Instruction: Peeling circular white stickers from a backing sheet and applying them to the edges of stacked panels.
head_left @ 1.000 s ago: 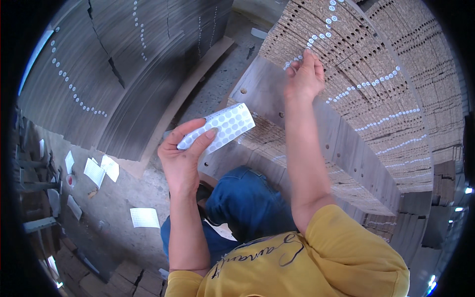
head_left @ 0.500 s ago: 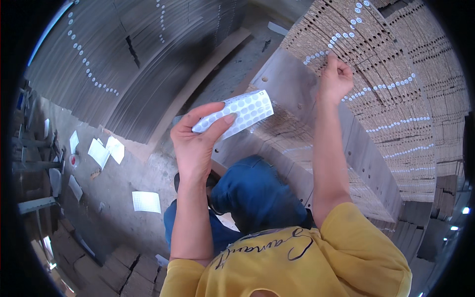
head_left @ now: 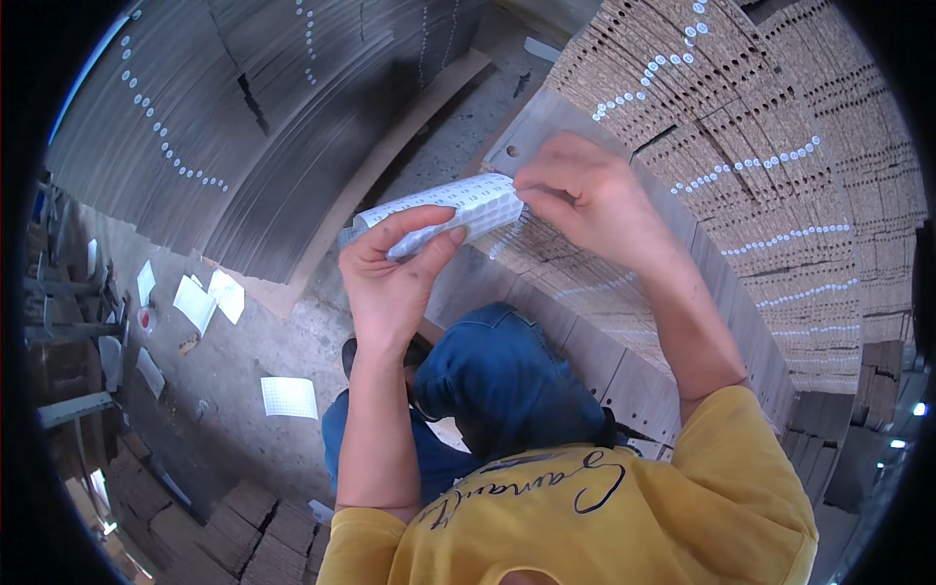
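Observation:
My left hand (head_left: 395,278) grips a curled white sheet of round stickers (head_left: 468,203) between thumb and fingers. At the sheet's right end, my right hand (head_left: 583,200) pinches the edge with thumb and forefinger; whether a single sticker is between the fingertips is too small to make out. Beyond my right arm stands a large stack of chipboard panels (head_left: 712,127), edges up, with drilled holes. Rows of small white round stickers (head_left: 746,164) run across those edges.
On the left leans another stack of grey-brown panels (head_left: 195,97) with sticker rows. Used white sheets (head_left: 290,397) lie scattered on the concrete floor (head_left: 244,331). A wood-grain panel (head_left: 546,132) borders the right stack. More boards (head_left: 244,526) are piled at lower left.
My right hand has come back from the chipboard edges to the sticker sheet's right end. In my left hand the sheet has tilted and curled more.

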A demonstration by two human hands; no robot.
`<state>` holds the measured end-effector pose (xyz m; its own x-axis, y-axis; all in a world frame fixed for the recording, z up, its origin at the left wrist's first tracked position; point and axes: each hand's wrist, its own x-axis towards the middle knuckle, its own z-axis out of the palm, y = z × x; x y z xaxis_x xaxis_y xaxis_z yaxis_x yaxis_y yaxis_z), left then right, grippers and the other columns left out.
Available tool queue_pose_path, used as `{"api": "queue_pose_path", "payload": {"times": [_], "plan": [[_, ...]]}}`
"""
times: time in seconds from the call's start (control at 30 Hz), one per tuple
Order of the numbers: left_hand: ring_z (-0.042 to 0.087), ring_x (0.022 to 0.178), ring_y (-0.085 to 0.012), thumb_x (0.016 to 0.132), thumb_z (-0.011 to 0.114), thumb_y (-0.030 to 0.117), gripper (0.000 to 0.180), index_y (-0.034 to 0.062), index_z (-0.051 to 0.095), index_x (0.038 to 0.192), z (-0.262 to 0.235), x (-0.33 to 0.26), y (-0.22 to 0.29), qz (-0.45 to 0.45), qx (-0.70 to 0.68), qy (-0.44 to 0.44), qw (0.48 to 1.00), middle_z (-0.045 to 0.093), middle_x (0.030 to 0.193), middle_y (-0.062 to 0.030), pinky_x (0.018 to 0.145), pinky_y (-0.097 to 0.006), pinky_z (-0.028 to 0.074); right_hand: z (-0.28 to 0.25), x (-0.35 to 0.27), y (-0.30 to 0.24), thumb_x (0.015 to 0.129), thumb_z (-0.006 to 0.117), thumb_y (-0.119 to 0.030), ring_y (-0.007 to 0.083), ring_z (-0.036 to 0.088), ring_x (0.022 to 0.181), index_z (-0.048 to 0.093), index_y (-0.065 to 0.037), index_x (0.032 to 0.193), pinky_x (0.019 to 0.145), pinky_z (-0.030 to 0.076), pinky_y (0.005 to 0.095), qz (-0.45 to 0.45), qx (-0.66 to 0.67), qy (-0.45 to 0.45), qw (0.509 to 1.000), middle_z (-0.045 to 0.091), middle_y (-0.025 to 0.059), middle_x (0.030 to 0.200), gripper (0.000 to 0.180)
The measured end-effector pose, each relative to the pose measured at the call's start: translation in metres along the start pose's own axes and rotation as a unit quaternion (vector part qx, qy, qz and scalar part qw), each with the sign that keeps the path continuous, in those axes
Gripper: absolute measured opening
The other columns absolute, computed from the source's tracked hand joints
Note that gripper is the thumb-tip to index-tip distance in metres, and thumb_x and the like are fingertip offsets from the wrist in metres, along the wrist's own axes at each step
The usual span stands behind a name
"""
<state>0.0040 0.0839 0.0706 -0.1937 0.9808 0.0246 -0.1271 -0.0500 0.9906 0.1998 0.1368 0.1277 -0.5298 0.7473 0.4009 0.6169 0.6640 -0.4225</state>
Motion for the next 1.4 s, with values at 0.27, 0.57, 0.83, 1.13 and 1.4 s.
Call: {"api": "queue_pose_path", "payload": {"times": [0.27, 0.57, 0.83, 1.13, 1.4], "plan": [[0.060, 0.081, -0.0125, 0.069, 0.075, 0.001, 0.021, 0.0011, 0.069, 0.089, 0.001, 0.001, -0.001, -0.047, -0.005, 0.009, 0.999, 0.066, 0.088, -0.0074, 0.074, -0.023, 0.047, 0.003, -0.003, -0.006, 0.074, 0.063, -0.011, 0.0250, 0.059, 0.071, 0.061, -0.007, 0.085, 0.064, 0.049, 0.0361, -0.018, -0.095, -0.027, 0.995, 0.055, 0.0084, 0.077, 0.012], [0.060, 0.079, -0.0138, 0.065, 0.076, -0.001, 0.027, 0.0018, 0.069, 0.091, -0.001, 0.004, -0.001, -0.059, -0.077, 0.042, 0.994, 0.065, 0.089, -0.0074, 0.074, -0.025, 0.046, 0.004, 0.004, 0.085, 0.081, 0.059, -0.010, 0.0084, 0.044, 0.052, 0.057, -0.002, 0.086, 0.043, 0.033, 0.0221, 0.357, 0.413, 0.447, 0.709, 0.049, 0.0002, 0.066, 0.010], [0.062, 0.079, -0.0147, 0.066, 0.076, -0.004, 0.025, 0.0007, 0.068, 0.090, -0.006, 0.002, 0.001, -0.060, -0.095, 0.041, 0.993, 0.065, 0.089, -0.0090, 0.072, -0.023, 0.049, 0.017, 0.021, 0.083, 0.082, 0.057, -0.008, 0.0082, 0.038, 0.043, 0.056, 0.000, 0.088, 0.035, 0.026, 0.0233, 0.315, 0.424, 0.537, 0.658, 0.047, 0.0007, 0.063, 0.010], [0.062, 0.079, -0.0147, 0.066, 0.075, -0.005, 0.026, 0.0001, 0.068, 0.090, -0.008, 0.000, 0.003, -0.070, -0.113, 0.030, 0.991, 0.065, 0.089, -0.0095, 0.072, -0.024, 0.049, 0.028, 0.043, 0.084, 0.081, 0.058, -0.009, 0.0099, 0.042, 0.043, 0.054, -0.002, 0.082, 0.036, 0.031, 0.0244, 0.295, 0.380, 0.620, 0.620, 0.048, 0.0021, 0.061, 0.007], [0.061, 0.082, -0.0161, 0.063, 0.075, -0.003, 0.028, 0.0007, 0.068, 0.089, -0.005, 0.001, 0.008, -0.082, -0.129, 0.023, 0.988, 0.064, 0.089, -0.0090, 0.078, -0.028, 0.046, 0.017, 0.005, 0.120, 0.077, 0.070, -0.019, 0.0105, 0.050, 0.050, 0.057, -0.002, 0.071, 0.047, 0.040, 0.0248, 0.269, 0.152, 0.586, 0.749, 0.057, 0.0048, 0.061, 0.023]]}}
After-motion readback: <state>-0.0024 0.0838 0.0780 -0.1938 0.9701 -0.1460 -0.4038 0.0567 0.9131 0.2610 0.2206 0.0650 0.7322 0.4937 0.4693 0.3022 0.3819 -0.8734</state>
